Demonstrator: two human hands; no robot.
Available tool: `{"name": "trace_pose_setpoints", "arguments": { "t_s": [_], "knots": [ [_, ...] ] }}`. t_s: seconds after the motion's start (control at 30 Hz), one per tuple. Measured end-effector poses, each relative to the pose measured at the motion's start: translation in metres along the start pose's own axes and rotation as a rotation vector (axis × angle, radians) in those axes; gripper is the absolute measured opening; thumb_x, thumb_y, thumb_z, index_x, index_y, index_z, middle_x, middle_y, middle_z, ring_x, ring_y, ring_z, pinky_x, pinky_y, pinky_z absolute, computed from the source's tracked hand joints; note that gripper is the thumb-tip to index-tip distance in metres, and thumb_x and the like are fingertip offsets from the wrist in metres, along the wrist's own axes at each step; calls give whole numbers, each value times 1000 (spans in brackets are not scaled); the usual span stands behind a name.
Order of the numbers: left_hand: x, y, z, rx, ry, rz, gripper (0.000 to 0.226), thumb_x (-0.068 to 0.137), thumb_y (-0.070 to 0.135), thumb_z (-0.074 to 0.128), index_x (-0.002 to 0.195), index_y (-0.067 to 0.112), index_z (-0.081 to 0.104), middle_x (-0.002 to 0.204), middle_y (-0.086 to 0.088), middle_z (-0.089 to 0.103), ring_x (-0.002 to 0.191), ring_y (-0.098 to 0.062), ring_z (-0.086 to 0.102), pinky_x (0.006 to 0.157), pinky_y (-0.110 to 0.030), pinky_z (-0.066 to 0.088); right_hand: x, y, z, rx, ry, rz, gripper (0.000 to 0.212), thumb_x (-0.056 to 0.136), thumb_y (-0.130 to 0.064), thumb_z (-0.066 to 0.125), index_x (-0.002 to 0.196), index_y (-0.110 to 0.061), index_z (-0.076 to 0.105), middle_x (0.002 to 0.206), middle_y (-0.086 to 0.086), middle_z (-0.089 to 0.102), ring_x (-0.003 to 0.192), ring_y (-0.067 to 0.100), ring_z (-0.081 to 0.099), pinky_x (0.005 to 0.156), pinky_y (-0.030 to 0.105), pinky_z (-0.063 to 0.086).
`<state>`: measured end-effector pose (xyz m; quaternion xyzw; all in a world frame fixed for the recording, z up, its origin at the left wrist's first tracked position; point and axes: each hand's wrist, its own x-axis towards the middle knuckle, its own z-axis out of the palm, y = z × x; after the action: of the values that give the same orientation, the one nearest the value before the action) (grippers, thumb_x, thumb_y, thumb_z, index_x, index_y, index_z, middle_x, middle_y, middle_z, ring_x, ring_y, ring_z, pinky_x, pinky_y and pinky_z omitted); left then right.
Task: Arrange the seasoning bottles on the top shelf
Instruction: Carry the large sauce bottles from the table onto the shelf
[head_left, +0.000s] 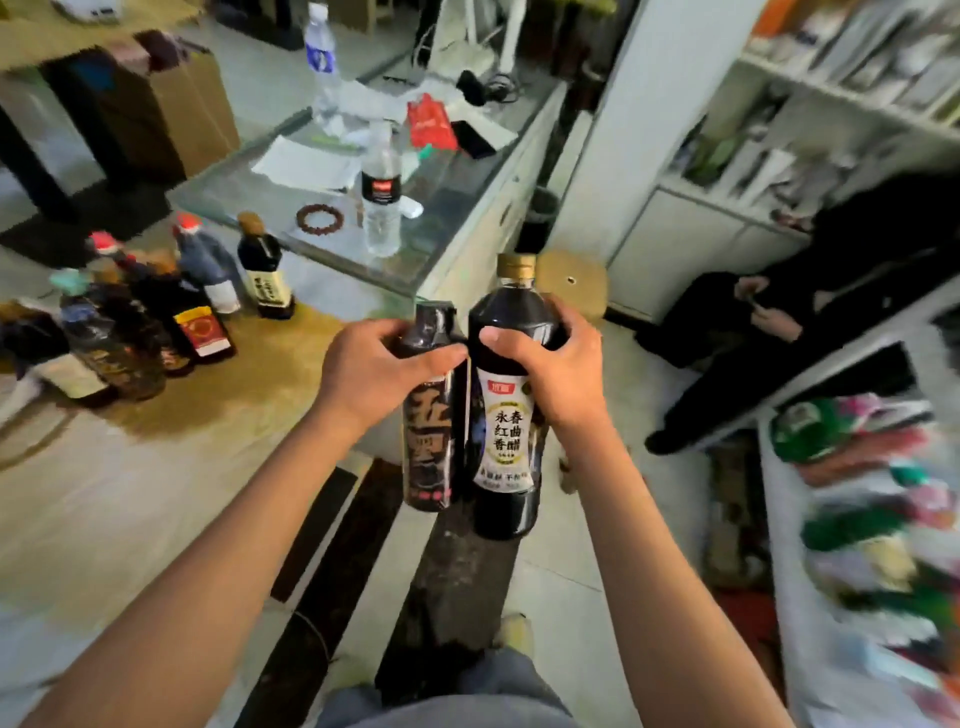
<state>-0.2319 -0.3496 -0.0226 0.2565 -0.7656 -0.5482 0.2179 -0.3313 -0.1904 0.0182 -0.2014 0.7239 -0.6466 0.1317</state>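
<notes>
My left hand (371, 371) grips a dark bottle with a black label and large gold characters (428, 447) near its neck. My right hand (550, 371) grips the shoulder of a dark vinegar bottle (506, 441) with a gold cap and a white label. Both bottles hang upright side by side, touching, in front of me above the floor. Several more seasoning bottles (156, 322) stand grouped at the left on a light surface, some with red caps, one dark with a brown cap (265, 270).
A glass counter (332, 244) ahead holds a water bottle (382, 192), papers, a bead bracelet and a red packet. White shelves (810, 104) stand at the right, with a seated person in black (810, 312) below them. A shelf of coloured packets (872, 519) lies at lower right.
</notes>
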Motion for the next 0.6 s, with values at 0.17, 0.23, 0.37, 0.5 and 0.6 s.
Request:
{"name": "trace_pose_setpoints", "arguments": {
  "t_s": [0.17,0.23,0.37,0.5,0.6],
  "knots": [
    [-3,60,119,-37,-179,86,53,52,71,76,77,25,71,73,10,72,65,-9,67,62,-35,56,-13,-1,-129,45,188,2,37,67,-15,86,100,-9,71,89,5,77,81,23,75,70,32,58],
    [-9,88,172,-58,-248,139,46,57,66,77,79,26,71,74,12,72,67,-4,67,61,-28,52,-18,-3,-184,33,270,-2,35,69,-14,87,100,-11,72,89,5,77,82,23,75,73,36,59],
    [-14,135,278,-154,-389,189,21,72,36,82,82,20,70,73,12,73,67,-3,69,57,-18,50,-22,-6,-287,20,416,1,39,63,-23,87,98,-16,72,90,6,77,85,26,75,82,46,60],
    [-18,179,379,-215,-483,276,42,68,48,81,79,11,67,69,2,68,61,-5,65,55,-19,50,-26,-12,-384,-41,563,-6,43,62,-30,88,99,-17,72,90,4,77,84,23,75,82,43,60],
    [-23,213,444,-249,-552,344,44,69,48,80,74,9,61,63,2,62,52,-5,58,50,-19,45,-30,-17,-448,-67,653,-53,31,66,-24,87,93,-15,74,87,5,77,82,24,75,80,43,60]
  ]
}}
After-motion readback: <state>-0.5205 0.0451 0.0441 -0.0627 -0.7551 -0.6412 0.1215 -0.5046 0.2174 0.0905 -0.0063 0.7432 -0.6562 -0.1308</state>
